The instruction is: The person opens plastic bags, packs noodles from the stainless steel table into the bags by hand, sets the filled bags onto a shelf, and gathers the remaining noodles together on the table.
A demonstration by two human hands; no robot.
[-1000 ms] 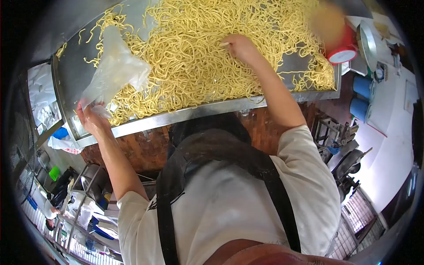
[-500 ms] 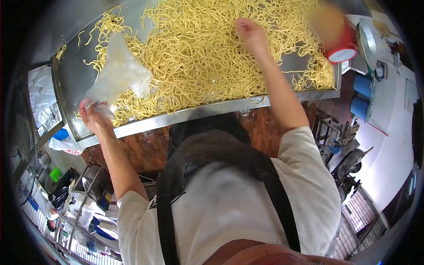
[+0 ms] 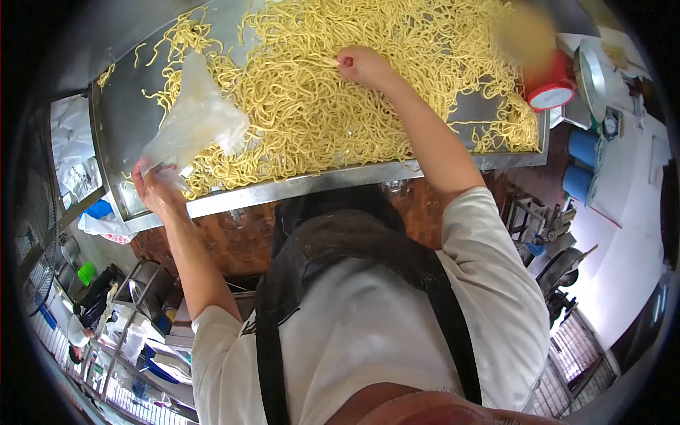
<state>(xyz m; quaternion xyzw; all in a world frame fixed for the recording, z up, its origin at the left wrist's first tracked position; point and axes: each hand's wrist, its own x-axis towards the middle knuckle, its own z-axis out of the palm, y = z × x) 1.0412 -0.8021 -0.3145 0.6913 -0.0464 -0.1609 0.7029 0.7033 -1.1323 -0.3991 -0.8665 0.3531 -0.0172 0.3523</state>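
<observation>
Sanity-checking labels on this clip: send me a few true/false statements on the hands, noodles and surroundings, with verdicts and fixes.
1. The left hand holds the clear plastic. True.
2. The right hand is over the noodles. True.
3. The noodles sit heaped in a round pot. False: they lie spread over a rimmed metal table.
4. Both hands grip the plastic. False: only the left does; the right is well apart from it.
5. Two blue bins show at the right of the picture. True.
6. The apron is white. False: the apron is dark; the shirt under its straps is white.
</observation>
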